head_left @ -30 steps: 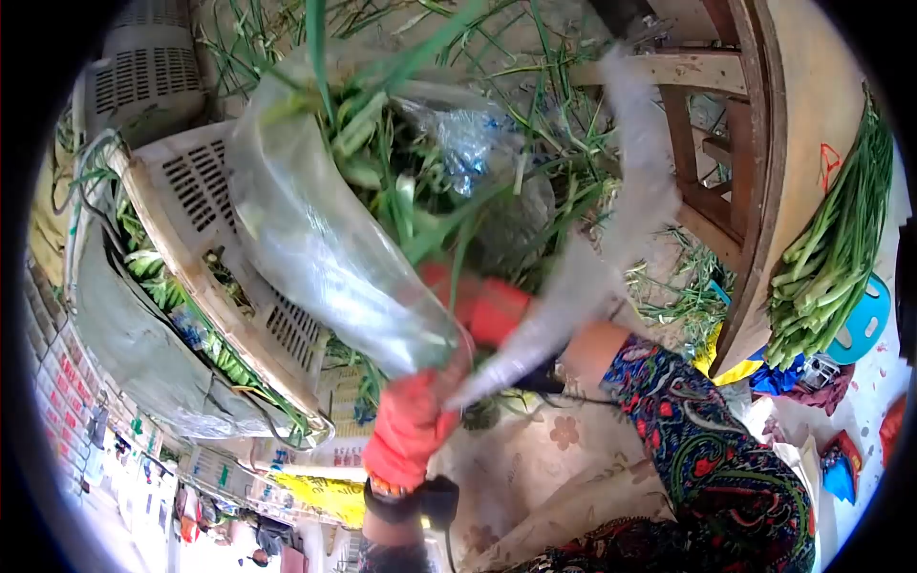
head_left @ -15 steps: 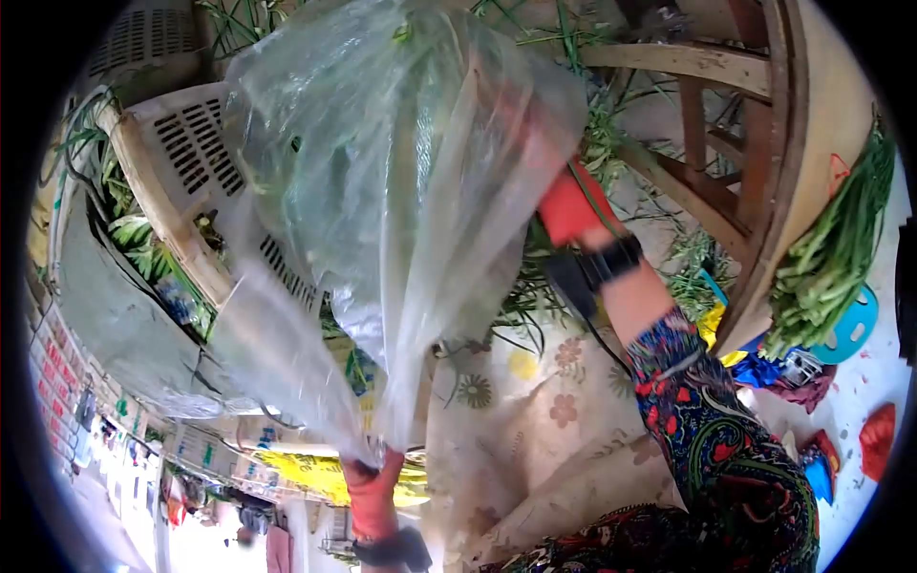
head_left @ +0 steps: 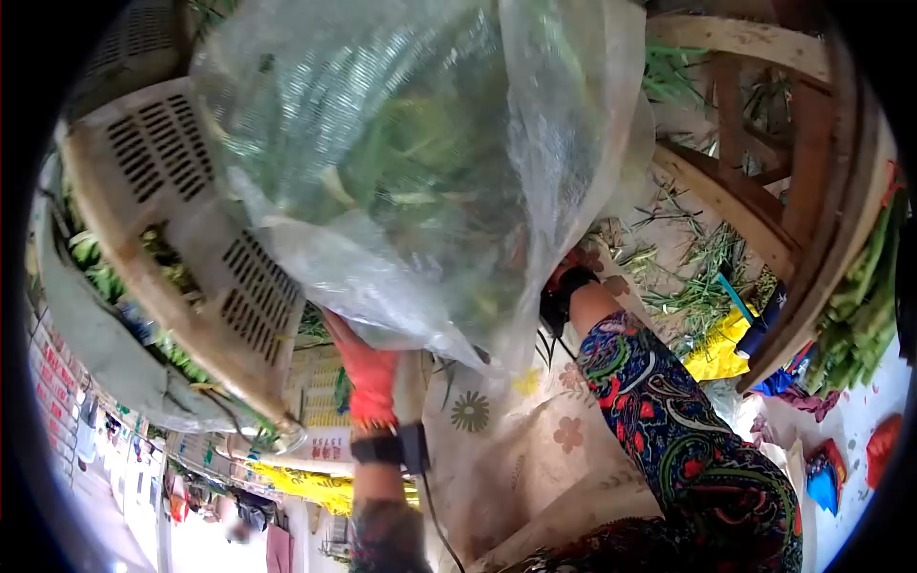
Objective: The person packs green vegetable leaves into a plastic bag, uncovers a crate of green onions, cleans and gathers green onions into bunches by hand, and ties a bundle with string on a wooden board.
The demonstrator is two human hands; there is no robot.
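Observation:
A large clear plastic bag (head_left: 411, 172) with green leaves and stalks showing through it fills the upper middle. My left hand (head_left: 368, 372), in a red glove, is at the bag's lower left edge; its fingers are hidden by the plastic and blurred. At the bag's lower right side is my right hand (head_left: 571, 260), also gloved in red and mostly covered by the bag, so its fingers do not show. Below the bag lies a flower-patterned cloth (head_left: 516, 430).
A slatted pale crate (head_left: 181, 181) stands at the left behind a wooden rail (head_left: 143, 277). On the right are a wooden frame (head_left: 731, 201), a bundle of green stalks (head_left: 860, 306) and a yellow bag (head_left: 721, 349). Loose cut leaves (head_left: 683, 296) litter the floor.
The bag has risen and swung closer, now full-looking and bulging. My left hand has moved up towards it, and my right hand has moved down beside its lower right edge.

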